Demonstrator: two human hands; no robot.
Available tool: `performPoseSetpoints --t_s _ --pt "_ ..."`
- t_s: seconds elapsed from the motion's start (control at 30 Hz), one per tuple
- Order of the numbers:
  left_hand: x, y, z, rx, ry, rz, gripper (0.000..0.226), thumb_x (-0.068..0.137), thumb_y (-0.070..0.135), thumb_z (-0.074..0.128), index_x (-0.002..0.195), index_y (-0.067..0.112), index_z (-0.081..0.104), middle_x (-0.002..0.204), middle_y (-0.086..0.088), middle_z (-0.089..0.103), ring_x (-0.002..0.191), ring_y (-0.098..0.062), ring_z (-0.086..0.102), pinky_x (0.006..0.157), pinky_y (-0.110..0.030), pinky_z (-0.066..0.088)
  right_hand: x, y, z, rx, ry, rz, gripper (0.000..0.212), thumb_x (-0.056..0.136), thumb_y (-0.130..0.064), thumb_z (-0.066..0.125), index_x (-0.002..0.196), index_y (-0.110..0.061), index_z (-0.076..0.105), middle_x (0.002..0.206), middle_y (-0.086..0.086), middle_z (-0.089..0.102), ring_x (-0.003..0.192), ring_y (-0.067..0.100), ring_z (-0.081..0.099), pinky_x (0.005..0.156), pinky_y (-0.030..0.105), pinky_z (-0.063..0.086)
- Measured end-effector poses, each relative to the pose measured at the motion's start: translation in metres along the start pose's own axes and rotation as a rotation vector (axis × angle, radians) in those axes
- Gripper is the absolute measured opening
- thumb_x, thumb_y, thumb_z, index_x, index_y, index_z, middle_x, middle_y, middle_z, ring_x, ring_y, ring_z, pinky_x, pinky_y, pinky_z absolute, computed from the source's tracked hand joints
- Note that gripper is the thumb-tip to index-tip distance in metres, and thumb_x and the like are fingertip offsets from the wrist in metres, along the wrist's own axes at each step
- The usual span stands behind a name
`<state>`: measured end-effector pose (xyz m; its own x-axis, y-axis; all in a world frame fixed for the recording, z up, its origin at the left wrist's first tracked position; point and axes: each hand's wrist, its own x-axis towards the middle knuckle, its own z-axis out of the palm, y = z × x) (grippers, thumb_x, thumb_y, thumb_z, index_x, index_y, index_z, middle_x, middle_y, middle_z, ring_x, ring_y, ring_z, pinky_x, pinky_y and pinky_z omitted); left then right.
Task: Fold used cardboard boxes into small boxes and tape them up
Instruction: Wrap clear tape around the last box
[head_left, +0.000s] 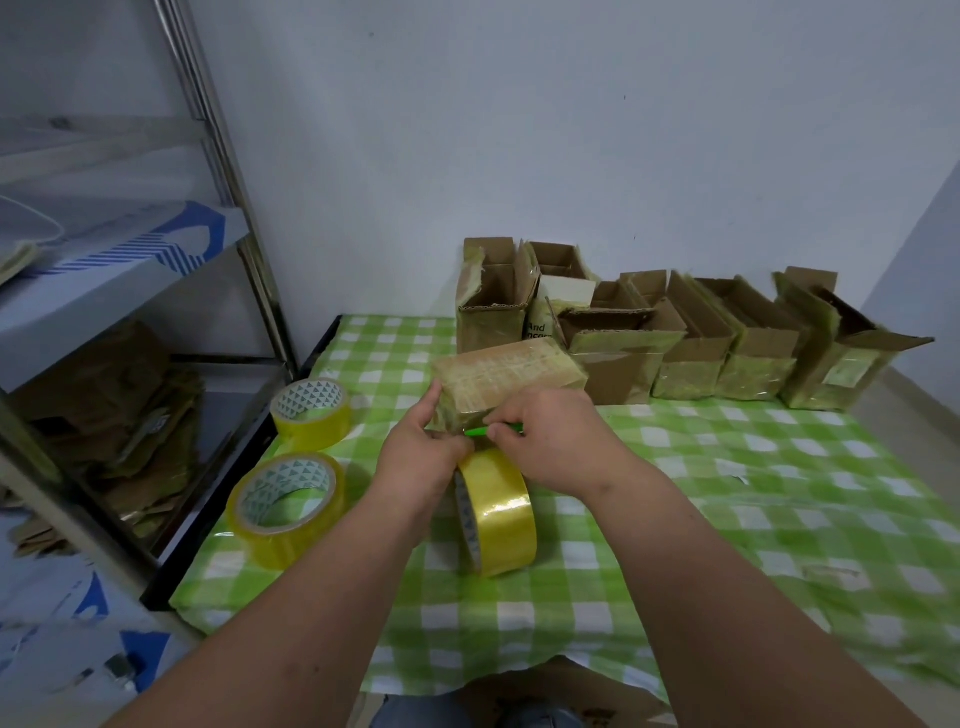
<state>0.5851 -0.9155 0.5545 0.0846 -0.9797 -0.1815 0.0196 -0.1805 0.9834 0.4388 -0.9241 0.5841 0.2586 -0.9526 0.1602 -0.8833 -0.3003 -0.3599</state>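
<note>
Left hand (423, 447) is pinching the tape end against the box (506, 382); right hand (550, 436) is gripping a green cutter (485, 430). Roll (496, 512) is hanging just below the fingers. Keep tape taut, cut close to the box.

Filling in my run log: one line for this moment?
taping | left hand holds tape roll | right hand holds green cutter | box closed

The counter's cloth (675, 519) is checked green and white. Three tape rolls (498, 512) are translucent yellow, their cores white with grey-green triangles. The boxes (696, 338) along the far edge are brown. A bright green tool (480, 431).
</note>
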Motion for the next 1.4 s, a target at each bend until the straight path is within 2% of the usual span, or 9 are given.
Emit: performPoseSetpoints --t_s 0.27,0.53,0.63,0.73,0.9,0.97,1.1,1.23,1.4 --pt "-0.003 0.002 -0.004 -0.004 -0.024 -0.002 0.082 0.083 -0.007 0.067 0.149 0.033 0.038 0.086 -0.007 0.068 0.072 -0.013 0.064 0.048 -0.010 0.046 -0.007 0.023 -0.008 -0.131 -0.017 0.151 0.026 0.098 -0.032 0.048 0.105 -0.030 0.073 0.093 -0.010 0.069 0.099 0.018 0.061 0.097 0.037 0.034" --pt "0.002 0.004 -0.005 0.055 -0.071 -0.007 0.087 0.082 -0.003 0.070 0.151 0.037 0.034 0.097 -0.019 0.072 0.080 -0.015 0.070 0.049 -0.006 0.044 -0.030 0.049 0.028 -0.176 -0.166 0.398 0.036 0.094 -0.029 0.048 0.125 -0.045 0.059 0.105 -0.007 0.063 0.108 0.018 0.057 0.098 0.041 0.026" --pt "0.003 0.004 -0.005 0.068 -0.079 -0.003 0.088 0.082 -0.003 0.071 0.150 0.037 0.033 0.097 -0.018 0.073 0.083 -0.017 0.071 0.050 -0.006 0.044 -0.032 0.048 0.034 -0.143 -0.111 0.433 0.044 0.092 -0.027 0.050 0.130 -0.050 0.054 0.121 -0.005 0.055 0.119 0.019 0.049 0.101 0.043 0.025" --pt "0.005 0.003 -0.005 0.065 -0.098 -0.001 0.089 0.082 -0.005 0.070 0.151 0.037 0.032 0.095 -0.021 0.072 0.080 -0.015 0.071 0.051 -0.005 0.043 -0.024 0.039 0.031 0.047 0.012 0.458 0.035 0.093 -0.034 0.050 0.125 -0.042 0.061 0.130 -0.006 0.051 0.123 0.019 0.045 0.107 0.043 0.026" --pt "0.006 0.003 -0.004 0.067 -0.113 0.005 0.090 0.081 -0.006 0.070 0.152 0.034 0.031 0.082 -0.015 0.073 0.077 -0.013 0.071 0.060 -0.012 0.048 -0.010 0.013 0.027 0.899 -0.046 0.592 0.028 0.076 -0.042 0.067 0.094 -0.022 0.074 0.111 0.001 0.069 0.109 0.025 0.061 0.094 0.041 0.046" --pt "0.007 0.002 -0.004 0.076 -0.110 0.001 0.093 0.080 -0.004 0.073 0.153 0.035 0.029 0.095 -0.022 0.072 0.085 -0.020 0.072 0.066 -0.017 0.049 -0.006 0.009 0.029 0.956 -0.077 0.638 0.031 0.069 -0.034 0.073 0.093 -0.014 0.074 0.107 0.007 0.070 0.104 0.027 0.061 0.087 0.039 0.045" --pt "0.009 0.001 -0.005 0.071 -0.119 -0.002 0.094 0.081 -0.004 0.072 0.153 0.033 0.026 0.093 -0.019 0.074 0.083 -0.016 0.073 0.058 -0.010 0.048 -0.001 0.006 0.031 1.074 -0.106 0.677 0.007 0.077 -0.014 0.071 0.082 -0.010 0.070 0.088 0.008 0.067 0.084 0.024 0.057 0.075 0.035 0.040" --pt "0.011 0.000 -0.010 0.123 -0.094 0.021 0.083 0.084 0.014 0.075 0.150 0.038 0.032 0.091 -0.010 0.076 0.092 -0.017 0.072 0.079 -0.023 0.049 0.001 0.005 0.032 1.086 -0.134 0.651 0.004 0.082 -0.013 0.068 0.078 -0.014 0.067 0.083 0.007 0.065 0.077 0.022 0.055 0.068 0.034 0.038" --pt "0.027 0.002 -0.010 0.473 0.079 0.130 0.069 0.078 0.043 0.079 0.138 0.035 0.046 0.093 -0.004 0.075 0.089 -0.019 0.070 0.085 -0.038 0.055 0.000 0.008 0.038 1.037 -0.077 0.573 0.012 0.080 -0.017 0.070 0.069 -0.019 0.067 0.082 0.006 0.068 0.086 0.025 0.060 0.081 0.040 0.045"
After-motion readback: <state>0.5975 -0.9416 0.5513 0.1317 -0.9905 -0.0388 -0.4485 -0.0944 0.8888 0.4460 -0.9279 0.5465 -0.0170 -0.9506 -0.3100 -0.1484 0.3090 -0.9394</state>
